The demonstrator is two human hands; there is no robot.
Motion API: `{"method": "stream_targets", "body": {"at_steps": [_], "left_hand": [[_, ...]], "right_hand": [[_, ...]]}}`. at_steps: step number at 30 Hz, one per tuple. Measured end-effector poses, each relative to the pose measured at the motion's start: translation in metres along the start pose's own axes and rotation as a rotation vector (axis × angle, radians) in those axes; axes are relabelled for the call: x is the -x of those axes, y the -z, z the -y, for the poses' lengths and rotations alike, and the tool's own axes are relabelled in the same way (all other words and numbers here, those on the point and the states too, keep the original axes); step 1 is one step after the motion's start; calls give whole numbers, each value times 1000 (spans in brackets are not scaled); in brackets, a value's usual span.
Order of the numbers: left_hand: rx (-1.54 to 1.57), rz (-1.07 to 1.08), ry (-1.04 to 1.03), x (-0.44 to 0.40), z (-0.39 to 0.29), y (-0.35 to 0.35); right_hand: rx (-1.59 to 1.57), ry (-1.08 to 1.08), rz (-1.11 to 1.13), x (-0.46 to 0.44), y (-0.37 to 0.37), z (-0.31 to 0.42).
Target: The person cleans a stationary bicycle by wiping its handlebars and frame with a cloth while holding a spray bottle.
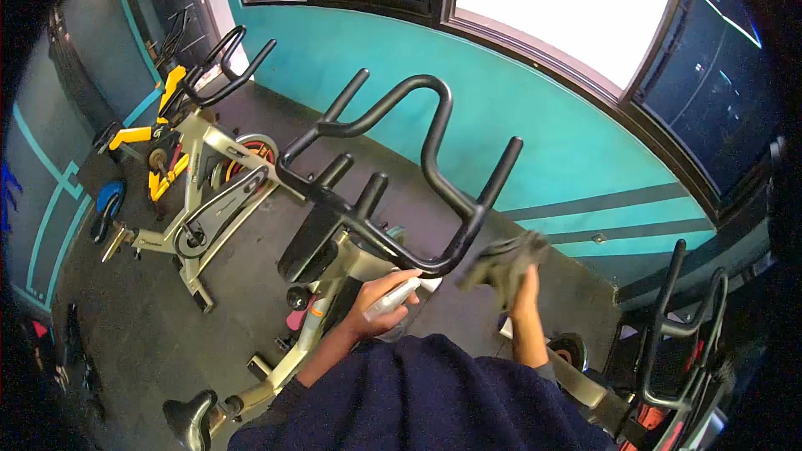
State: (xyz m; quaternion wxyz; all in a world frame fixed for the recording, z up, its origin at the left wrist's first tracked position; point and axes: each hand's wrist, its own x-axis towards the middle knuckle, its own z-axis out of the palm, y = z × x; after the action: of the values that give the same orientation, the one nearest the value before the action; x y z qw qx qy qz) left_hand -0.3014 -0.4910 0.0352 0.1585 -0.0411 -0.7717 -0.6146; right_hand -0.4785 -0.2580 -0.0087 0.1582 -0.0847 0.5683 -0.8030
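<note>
Just under the near curve of a black handlebar [439,142], my left hand [378,305] is closed around a white spray bottle [393,301]. Its fingertips are close to the bar; whether they touch it I cannot tell. The bottle's lower part is mostly hidden by the hand and my dark top. To the right of the bar, my right hand [525,296] grips a crumpled grey cloth [505,263], slightly blurred and hanging from the fingers. The handlebar belongs to an exercise bike [313,326] that stands directly before me, its saddle [192,419] at lower left.
A second exercise bike [196,192] stands at the left, with a yellow-framed one [167,159] behind it. Another bike's handlebar [685,330] rises at the right. Ahead runs a teal wall [351,50] beneath windows [551,17]. Dark flooring [150,338] lies between the bikes.
</note>
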Motion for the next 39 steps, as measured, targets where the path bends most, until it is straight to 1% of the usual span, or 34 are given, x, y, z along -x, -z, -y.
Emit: {"method": "stream_targets", "body": {"at_steps": [1,3,4,5,7,8,9,11,12,13,14,15,16,17,18,19,21,22,24,25,26,27,28,29,30,31,33,34,36,37,39], "left_hand": [[-1,11,-7,-4,2,-2],[-60,46,-45,-10,10,-7],[-85,69,-62,-14,11,-8],[-87,76,-66,-16,12,-9],[-54,65,-49,-23,14,-15],[-63,68,-28,-26,9,-16],[-62,77,-26,-27,10,-17],[-70,68,-75,-30,14,-20],[-69,74,-72,-32,14,-22],[-53,62,-53,-34,13,-24],[-37,49,-35,-36,13,-26],[-36,53,-33,-38,13,-27],[-35,54,-45,-41,12,-29],[-34,54,-57,-43,12,-30],[-33,58,-56,-44,14,-31],[-26,57,-43,-46,15,-31],[-21,56,-32,-49,18,-32],[-38,73,-47,-51,20,-31],[-14,92,-58,-52,20,-32],[-10,90,-54,-52,21,-32],[-42,98,-84,-53,23,-33],[-76,108,-114,-54,24,-33],[-77,106,-112,-54,24,-33],[-67,101,-80,-54,23,-34],[-58,97,-48,-55,22,-34],[-60,95,-48,-55,22,-34],[-87,115,-26,-54,22,-34],[-87,115,-25,-55,23,-34],[-92,124,4,-53,25,-34],[-93,125,9,-52,24,-34],[-92,120,24,-53,19,-34]], "right_hand": [[-453,4,-96,-1,4,15],[-696,66,199,-1,30,39],[-837,103,112,-1,32,45],[-873,128,90,5,34,55],[-686,193,-328,-3,74,39],[-696,218,-379,-7,98,22],[-698,219,-388,-6,98,15],[-521,191,-278,-5,96,0],[-528,87,-366,3,67,8],[-424,36,-365,1,54,-2],[-360,-64,-314,4,41,-15],[-278,-159,-195,7,15,-16],[-158,-229,-156,10,-10,-26],[-59,-316,-73,-2,-10,-68],[-11,-323,21,-8,-22,-91],[382,-174,-30,0,-60,-74],[286,-161,-139,-9,-87,-57],[285,-160,-138,-19,-88,-56],[194,60,-148,-42,-81,-63],[148,88,-202,-61,-78,-66],[250,127,-217,-77,-71,-66],[165,124,-211,-90,-73,-53],[324,180,-309,-111,-67,-55],[394,262,-303,-139,-53,-66],[469,243,-327,-145,-58,-42],[545,261,-372,-160,-57,-39],[637,212,-454,-180,-54,-31],[638,210,-454,-191,-51,-30],[561,301,-460,-211,-45,-28],[500,311,-448,-223,-40,-23],[378,248,-375,-244,-33,-7]]}}
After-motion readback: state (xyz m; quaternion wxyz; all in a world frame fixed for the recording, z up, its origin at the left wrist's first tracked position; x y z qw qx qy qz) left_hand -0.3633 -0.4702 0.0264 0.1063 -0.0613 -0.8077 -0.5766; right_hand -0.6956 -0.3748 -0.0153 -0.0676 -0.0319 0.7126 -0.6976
